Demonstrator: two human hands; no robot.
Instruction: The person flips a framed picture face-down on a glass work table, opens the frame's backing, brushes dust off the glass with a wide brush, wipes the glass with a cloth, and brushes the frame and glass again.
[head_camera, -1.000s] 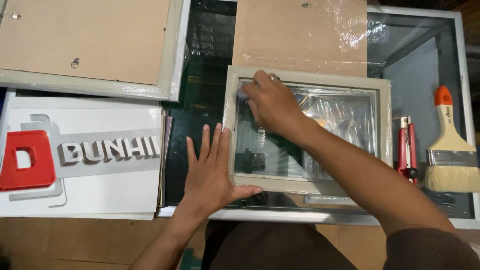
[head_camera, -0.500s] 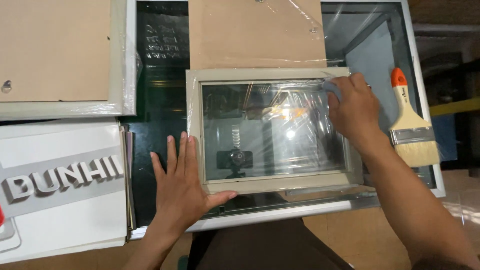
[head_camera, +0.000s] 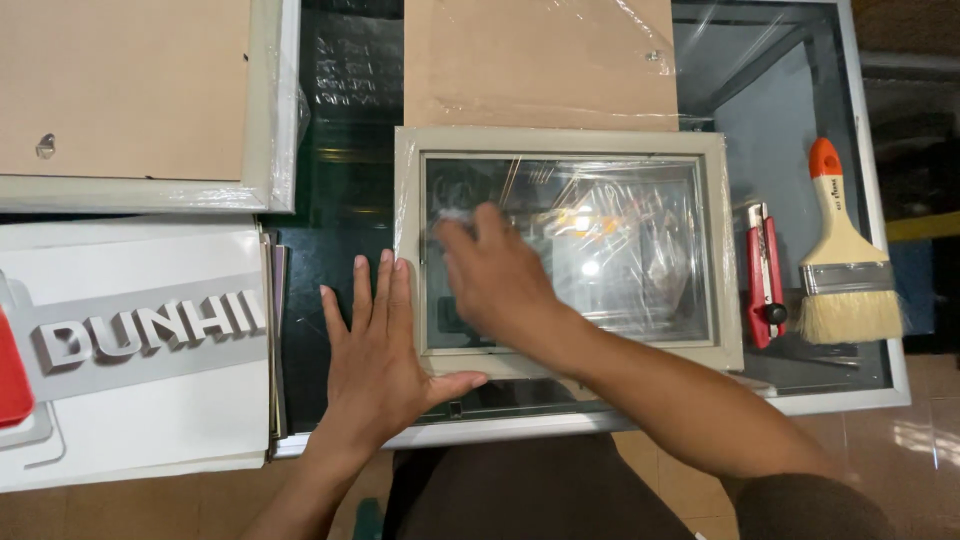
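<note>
now right hand (head_camera: 497, 283) on frame glass (head_camera: 610, 250), white sign (head_camera: 140, 350) left

left hand (head_camera: 385, 365) flat, right hand (head_camera: 495, 275) seemingly pressing (blurred)

Under my hands: a pale grey-beige picture frame (head_camera: 566, 142) around clear, glare-streaked glass (head_camera: 610, 240). Beside it, a red utility knife (head_camera: 765, 273) with black slider, and a paintbrush (head_camera: 842, 255) with orange-tipped cream handle, silver ferrule, pale bristles. Brown cardboard (head_camera: 540, 60) lies above.
</note>
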